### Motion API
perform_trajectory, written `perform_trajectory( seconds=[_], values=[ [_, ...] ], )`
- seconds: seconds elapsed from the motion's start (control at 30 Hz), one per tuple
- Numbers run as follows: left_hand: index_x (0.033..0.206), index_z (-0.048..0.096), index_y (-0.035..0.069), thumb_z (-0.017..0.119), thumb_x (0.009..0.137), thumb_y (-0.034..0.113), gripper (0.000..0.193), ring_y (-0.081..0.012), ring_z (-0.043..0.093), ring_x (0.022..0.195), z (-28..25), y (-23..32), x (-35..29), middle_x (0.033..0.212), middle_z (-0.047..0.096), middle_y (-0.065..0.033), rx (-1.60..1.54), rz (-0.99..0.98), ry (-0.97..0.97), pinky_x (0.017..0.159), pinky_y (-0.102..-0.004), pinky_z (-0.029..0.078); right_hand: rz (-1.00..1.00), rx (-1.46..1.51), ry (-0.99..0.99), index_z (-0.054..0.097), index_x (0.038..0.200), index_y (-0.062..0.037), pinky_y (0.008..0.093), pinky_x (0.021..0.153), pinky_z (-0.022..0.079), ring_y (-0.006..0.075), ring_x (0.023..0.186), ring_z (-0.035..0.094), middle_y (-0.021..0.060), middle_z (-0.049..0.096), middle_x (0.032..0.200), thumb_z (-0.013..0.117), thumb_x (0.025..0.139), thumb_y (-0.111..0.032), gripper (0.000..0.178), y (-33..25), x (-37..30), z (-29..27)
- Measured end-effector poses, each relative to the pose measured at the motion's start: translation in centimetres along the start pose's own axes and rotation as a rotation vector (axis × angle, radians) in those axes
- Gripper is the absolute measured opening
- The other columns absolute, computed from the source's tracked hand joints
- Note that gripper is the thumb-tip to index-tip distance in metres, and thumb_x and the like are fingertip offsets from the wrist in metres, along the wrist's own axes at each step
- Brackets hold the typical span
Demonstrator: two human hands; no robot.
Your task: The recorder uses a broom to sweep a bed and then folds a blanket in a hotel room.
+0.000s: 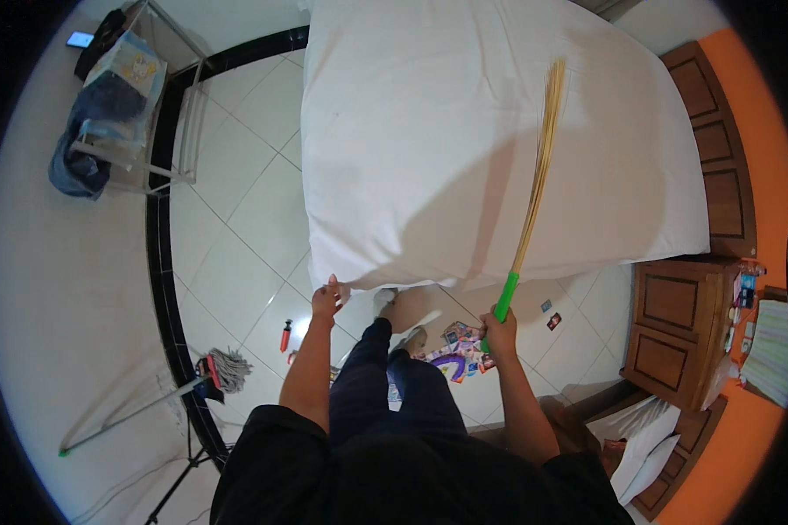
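My right hand is wrapped round the green handle of a stick broom. Its long, thin yellow bristles reach up and away over the bed, slanting slightly right. A white bed sheet covers the mattress, with soft creases and a broad shadow across it. At the near left corner of the bed, my left hand has its fingers bent at the sheet's edge and appears to pinch the cloth there. The fingertips are small and partly hidden.
Scattered cards and a purple curved toy lie by my feet. A red pump-like object is on the tiles. A mop and a clothes-laden metal rack stand left; a wooden cabinet stands right.
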State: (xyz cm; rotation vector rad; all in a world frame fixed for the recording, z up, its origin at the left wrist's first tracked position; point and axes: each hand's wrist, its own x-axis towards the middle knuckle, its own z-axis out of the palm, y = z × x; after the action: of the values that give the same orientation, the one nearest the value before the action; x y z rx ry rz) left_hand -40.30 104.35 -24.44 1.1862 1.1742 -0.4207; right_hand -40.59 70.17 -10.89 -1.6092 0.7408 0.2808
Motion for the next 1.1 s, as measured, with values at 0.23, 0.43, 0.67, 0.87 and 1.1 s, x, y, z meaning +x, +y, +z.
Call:
perform_trajectory(
  seconds=[0.23,0.43,0.67,0.87,1.1],
  values=[
    [0.082,0.057,0.001,0.059,0.073,0.022,0.022,-0.0163,0.057,0.070,-1.0,-1.6,1.1,0.078,0.060,-0.0088,0.347,0.462,0.037,0.061,-0.0291,0.044,0.050,-0.071,-0.073,0.042,0.079,-0.0050,0.0241,0.033,0.036,0.0110,0.037,0.042,0.0020,0.042,0.052,0.054,0.066,0.002,0.019,2.0,-2.4,-1.3],
    [0.075,0.058,-0.001,0.057,0.070,0.023,0.024,-0.0349,0.057,0.074,4.1,-0.7,-0.7,0.080,0.059,-0.0197,0.779,0.524,0.528,0.068,-0.0406,0.045,-0.086,-0.301,0.014,0.043,0.085,-0.0011,0.0252,0.033,0.036,0.0107,0.038,0.044,0.0024,0.043,0.053,0.055,0.066,0.003,0.023,5.4,-2.6,-7.3],
    [0.076,0.057,0.000,0.051,0.073,0.020,0.021,-0.0360,0.056,0.076,-0.5,0.4,0.0,0.079,0.059,-0.0201,0.851,0.581,0.536,0.067,-0.0417,0.044,0.100,-0.163,-0.014,0.046,0.098,0.0039,0.0244,0.039,0.038,0.0106,0.044,0.047,0.0047,0.049,0.058,0.057,0.065,-0.004,0.036,4.0,-4.2,-6.8],
    [0.074,0.054,-0.001,0.045,0.076,0.015,0.018,-0.0374,0.053,0.071,-2.3,1.7,-6.8,0.075,0.056,-0.0211,0.952,1.122,0.107,0.064,-0.0436,0.043,0.002,-0.197,0.063,0.045,0.085,0.0003,0.0261,0.037,0.038,0.0124,0.042,0.046,0.0048,0.047,0.057,0.057,0.066,-0.002,0.022,5.5,-3.9,-9.4],
    [0.068,0.052,0.002,0.046,0.076,0.017,0.018,-0.0360,0.053,0.068,-6.6,1.9,-5.3,0.070,0.055,-0.0182,1.285,0.959,0.212,0.060,-0.0443,0.043,-0.211,-0.590,0.239,0.052,0.084,0.0017,0.0325,0.053,0.041,0.0202,0.057,0.051,0.0090,0.052,0.063,0.060,0.061,-0.009,0.026,5.5,1.7,-15.1]
  ],
)
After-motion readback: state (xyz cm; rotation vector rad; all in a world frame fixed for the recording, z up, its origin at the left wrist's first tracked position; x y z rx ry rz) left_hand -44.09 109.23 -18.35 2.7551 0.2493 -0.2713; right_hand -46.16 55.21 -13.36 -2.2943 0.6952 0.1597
